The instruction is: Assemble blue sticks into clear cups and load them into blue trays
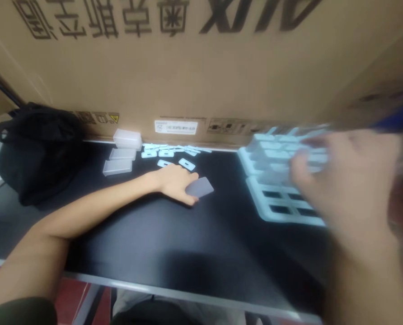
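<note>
My left hand [176,183] rests on the table with thumb and fingers closed round the sides of a small translucent plastic box [200,188]. Just behind that hand lie several flat light-blue pieces with a slot [187,164], some loose and some heaped. On the right, my right hand [352,185] is over a light-blue plastic rack [264,212] with rectangular openings. It is smeared by motion, and its thumb and fingers bend toward the rack's rear part. Whether something is between these fingers is not clear.
Translucent boxes [118,167] stand left of the blue pieces. A black cloth bag [39,153] sits at the left. Behind everything rises a large cardboard box [188,76]. The black table [147,243] ends in a pale front edge. Another person is partly visible at the far right.
</note>
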`<state>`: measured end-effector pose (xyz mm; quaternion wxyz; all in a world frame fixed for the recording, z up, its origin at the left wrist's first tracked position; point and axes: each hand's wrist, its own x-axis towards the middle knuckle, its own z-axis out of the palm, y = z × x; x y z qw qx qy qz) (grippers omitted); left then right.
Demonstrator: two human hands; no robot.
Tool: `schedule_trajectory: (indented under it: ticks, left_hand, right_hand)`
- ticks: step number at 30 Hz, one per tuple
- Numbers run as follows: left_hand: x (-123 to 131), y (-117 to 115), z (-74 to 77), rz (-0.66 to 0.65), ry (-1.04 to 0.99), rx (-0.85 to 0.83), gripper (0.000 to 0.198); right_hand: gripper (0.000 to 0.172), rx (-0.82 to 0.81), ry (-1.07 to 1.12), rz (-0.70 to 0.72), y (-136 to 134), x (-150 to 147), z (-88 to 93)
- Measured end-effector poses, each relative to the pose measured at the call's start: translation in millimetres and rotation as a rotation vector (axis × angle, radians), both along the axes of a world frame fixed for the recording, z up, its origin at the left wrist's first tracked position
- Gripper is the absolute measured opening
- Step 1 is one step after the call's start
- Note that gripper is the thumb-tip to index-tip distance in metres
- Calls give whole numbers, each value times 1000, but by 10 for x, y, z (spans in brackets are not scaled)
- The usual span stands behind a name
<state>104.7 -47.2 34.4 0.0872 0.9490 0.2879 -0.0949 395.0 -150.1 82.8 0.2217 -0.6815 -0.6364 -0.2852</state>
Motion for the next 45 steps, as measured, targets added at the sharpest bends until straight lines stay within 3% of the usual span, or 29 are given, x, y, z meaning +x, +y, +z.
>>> schedule_trajectory:
  ticks: [3,6,9,12,16,20,24,29,36,45]
  left_hand:
    - [4,28,-147,-115,-131,-8,64]
    - [10,16,-278,-149,-279,2,65]
    - [14,3,-327,-117,-348,76,59]
    - [4,16,-301,-48,-385,246,58]
    - [-24,43,-276,148,-357,432,47]
    - [-6,-30,-289,74,-294,297,36]
    - [48,-105,-301,-75,-450,28,24]
    - [57,-21,-336,74,-628,-286,40]
    - [33,52,-403,94,-684,-338,46]
    - [42,53,-391,69,-677,-332,51]
  right_hand:
    - [38,-53,146,272,39,-304,-110]
    - [29,-320,289,543,74,-584,-331]
    - [25,-537,368,671,109,-722,-523]
    - [18,-432,334,673,150,-713,-585]
    - [16,-247,320,555,170,-607,-490]
    - [40,-267,384,473,116,-530,-357]
    - [46,-320,356,507,51,-519,-309]
    - [54,-401,325,652,48,-552,-365]
    - [59,-478,313,753,101,-594,-470]
    - [62,-461,340,736,83,-635,-478]
